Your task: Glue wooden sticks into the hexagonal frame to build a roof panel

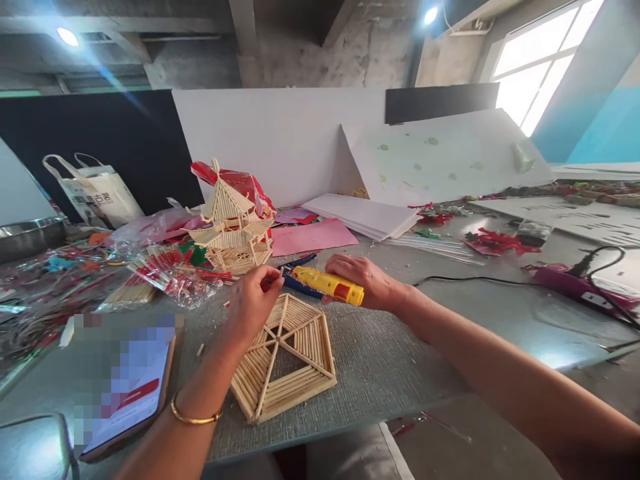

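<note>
Yellow plastic, one glue gun [330, 285], is held just beyond the hexagon [315, 341] by the right hand [364, 272], whose fingers are closed on its body; their far side I cannot see from where I stand. One left hand [253, 293], over the hexagon's far left edge, has thumb and forefinger pinched together on one short pale stub [281, 272], near the gun's nozzle. One gold bracelet [196, 419] is on the left wrist.

Hexagon: one, wooden sticks, flat on the table [390, 360] before the person; at least five spokes counted, the left arm covering part.

Beyond the hexagon: one pair of blue handles [300, 287], partly under the gun; farther, one stick pavilion [233, 233], upright, two roof tiers; one pink sheet [315, 237].

Left of the hexagon: one phone [135, 400], lying face up; farther off, one tote bag [107, 193], upright.

Right of the hexagon, well apart: one purple power strip [575, 287].
</note>
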### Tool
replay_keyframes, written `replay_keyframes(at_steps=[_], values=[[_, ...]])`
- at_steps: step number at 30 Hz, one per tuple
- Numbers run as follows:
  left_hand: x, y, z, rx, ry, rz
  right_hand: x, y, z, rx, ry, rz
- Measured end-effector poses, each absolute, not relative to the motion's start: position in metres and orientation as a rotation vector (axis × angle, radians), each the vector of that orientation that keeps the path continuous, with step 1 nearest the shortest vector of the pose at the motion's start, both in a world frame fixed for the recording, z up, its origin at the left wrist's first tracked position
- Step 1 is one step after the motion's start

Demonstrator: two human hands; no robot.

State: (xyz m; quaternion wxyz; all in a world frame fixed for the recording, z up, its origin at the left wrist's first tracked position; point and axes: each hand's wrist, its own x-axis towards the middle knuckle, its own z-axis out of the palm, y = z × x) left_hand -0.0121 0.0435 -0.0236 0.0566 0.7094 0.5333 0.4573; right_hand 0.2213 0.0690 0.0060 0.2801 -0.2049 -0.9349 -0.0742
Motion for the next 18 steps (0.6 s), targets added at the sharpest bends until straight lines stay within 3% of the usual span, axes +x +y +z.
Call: replay_keyframes(at_steps=[18], values=[[-0.0140, 0.0434, -0.0245, 2.255, 1.629, 1.409, 0.2210, 0.0686, 0.0051, -0.529, -2.498, -0.235]])
